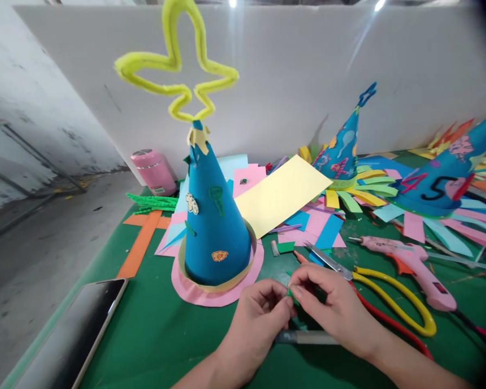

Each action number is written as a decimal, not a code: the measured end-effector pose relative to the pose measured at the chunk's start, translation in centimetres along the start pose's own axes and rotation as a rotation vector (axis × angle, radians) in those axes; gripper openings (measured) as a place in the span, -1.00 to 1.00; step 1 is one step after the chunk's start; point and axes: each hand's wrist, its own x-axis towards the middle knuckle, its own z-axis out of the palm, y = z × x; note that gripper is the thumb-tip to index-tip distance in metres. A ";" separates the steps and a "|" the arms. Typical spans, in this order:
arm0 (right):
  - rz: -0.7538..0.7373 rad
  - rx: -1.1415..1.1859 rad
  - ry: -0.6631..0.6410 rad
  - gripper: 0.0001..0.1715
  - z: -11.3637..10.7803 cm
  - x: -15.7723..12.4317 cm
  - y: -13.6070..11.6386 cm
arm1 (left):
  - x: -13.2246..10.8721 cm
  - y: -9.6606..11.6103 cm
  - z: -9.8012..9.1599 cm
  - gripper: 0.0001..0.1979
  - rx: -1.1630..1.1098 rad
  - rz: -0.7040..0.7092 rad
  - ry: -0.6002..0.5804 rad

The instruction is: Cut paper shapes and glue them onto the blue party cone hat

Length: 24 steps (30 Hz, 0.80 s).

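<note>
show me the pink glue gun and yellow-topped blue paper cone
Pink glue gun [418, 261]: head view, on its body.
Yellow-topped blue paper cone [210, 229]: head view, on its side.

Hands pinching green scrap, blue hat

Holds left hand and right hand close together, with curled fingers and pinching thumbs; angles both forearms inward.
</note>
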 end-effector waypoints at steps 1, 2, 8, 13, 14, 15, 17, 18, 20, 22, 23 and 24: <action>-0.004 0.001 0.008 -0.84 0.0 0.0 0.0 | -0.1 0.0 0.0 -0.87 0.007 0.007 0.005; -0.008 0.003 0.015 -0.83 0.0 0.0 0.0 | -0.2 0.1 0.0 -0.88 0.010 0.012 0.012; 0.004 0.052 0.013 -0.81 -0.2 0.0 -0.1 | -0.3 0.2 0.0 -0.87 -0.043 0.035 0.045; 0.028 0.084 0.017 -0.74 -0.2 0.1 0.0 | -0.2 0.1 -0.1 -0.85 -0.071 0.017 0.026; 0.029 0.080 0.017 -0.74 -0.1 0.1 0.0 | -0.2 0.1 -0.1 -0.85 -0.075 0.020 0.030; 0.035 0.071 0.015 -0.76 -0.1 0.1 0.0 | -0.2 0.1 -0.1 -0.86 -0.078 0.025 0.031; 0.054 0.050 0.012 -0.80 -0.1 0.1 0.0 | -0.3 0.2 -0.1 -0.86 -0.079 0.031 0.027; 0.066 0.040 0.011 -0.81 -0.2 0.1 0.0 | -0.3 0.2 -0.1 -0.85 -0.082 0.032 0.023; 0.082 0.026 0.013 -0.82 -0.2 0.1 0.0 | -0.3 0.3 -0.1 -0.85 -0.093 0.029 0.014; 0.082 0.020 0.016 -0.81 -0.2 0.1 0.1 | -0.3 0.2 -0.1 -0.86 -0.123 0.023 0.012; 0.079 0.020 0.020 -0.81 -0.2 0.1 0.1 | -0.3 0.2 -0.1 -0.86 -0.141 0.018 0.012; 0.078 0.020 0.020 -0.80 -0.2 0.1 0.2 | -0.3 0.2 -0.1 -0.86 -0.158 0.012 0.012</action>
